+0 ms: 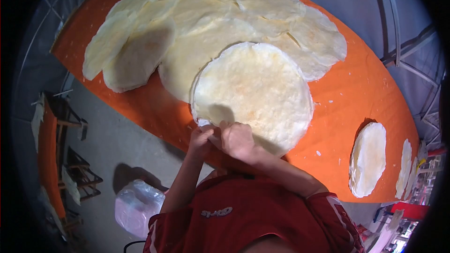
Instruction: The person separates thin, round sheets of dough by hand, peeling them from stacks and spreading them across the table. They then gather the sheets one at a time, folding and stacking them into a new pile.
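A thick round of pale flatbread [255,89], perhaps a stack, lies at the near edge of an orange cloth-covered table, over other thin rounds. My left hand [201,139] is closed in a pinch at its lower left rim. Close beside it, my right hand [236,139] is curled shut over the same rim, knuckles up. A small whitish, crumpled bit [203,122] shows just above my left fingers. The two hands nearly meet, and I cannot tell what their fingers hold.
Overlapping flatbreads [201,23] spread across the far part of the orange table [328,126]. Smaller-looking stacks [368,159] stand at the right end. A clear plastic bag with pinkish contents [137,208] sits on the floor at left. Another orange-topped table [47,154] stands farther left.
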Motion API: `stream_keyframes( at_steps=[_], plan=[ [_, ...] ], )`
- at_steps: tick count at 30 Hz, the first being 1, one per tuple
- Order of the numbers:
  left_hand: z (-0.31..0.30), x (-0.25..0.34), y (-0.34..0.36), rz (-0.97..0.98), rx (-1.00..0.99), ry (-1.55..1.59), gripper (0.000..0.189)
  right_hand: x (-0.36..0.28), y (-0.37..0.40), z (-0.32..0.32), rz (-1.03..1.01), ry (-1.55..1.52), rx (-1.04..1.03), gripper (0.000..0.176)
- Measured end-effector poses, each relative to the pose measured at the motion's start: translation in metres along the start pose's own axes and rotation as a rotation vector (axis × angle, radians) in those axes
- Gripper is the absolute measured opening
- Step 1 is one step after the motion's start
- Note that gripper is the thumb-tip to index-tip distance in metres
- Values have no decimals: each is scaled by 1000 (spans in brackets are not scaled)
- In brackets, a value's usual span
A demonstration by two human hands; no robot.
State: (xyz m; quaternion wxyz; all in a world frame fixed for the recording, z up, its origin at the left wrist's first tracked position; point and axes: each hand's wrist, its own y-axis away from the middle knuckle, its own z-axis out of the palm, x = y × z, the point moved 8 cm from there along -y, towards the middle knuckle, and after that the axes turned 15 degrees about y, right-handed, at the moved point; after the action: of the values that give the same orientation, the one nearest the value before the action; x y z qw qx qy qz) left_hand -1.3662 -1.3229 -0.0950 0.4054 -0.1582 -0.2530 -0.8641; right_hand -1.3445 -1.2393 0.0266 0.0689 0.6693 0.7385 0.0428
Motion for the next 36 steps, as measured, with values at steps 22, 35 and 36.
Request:
stream_keyframes(
  at_steps=[22, 35, 36],
  plan=[
    [-4, -5, 26, 114, 367, -81, 28, 235, 48, -378, 305, 271, 654, 18],
    [34, -14, 52, -62, 97, -89, 38, -7, 34, -17, -488, 285, -51, 38],
    [44, -11, 53, -67, 113, -123, 40, -10, 37, -21, -445, 286, 34, 42]
  ],
)
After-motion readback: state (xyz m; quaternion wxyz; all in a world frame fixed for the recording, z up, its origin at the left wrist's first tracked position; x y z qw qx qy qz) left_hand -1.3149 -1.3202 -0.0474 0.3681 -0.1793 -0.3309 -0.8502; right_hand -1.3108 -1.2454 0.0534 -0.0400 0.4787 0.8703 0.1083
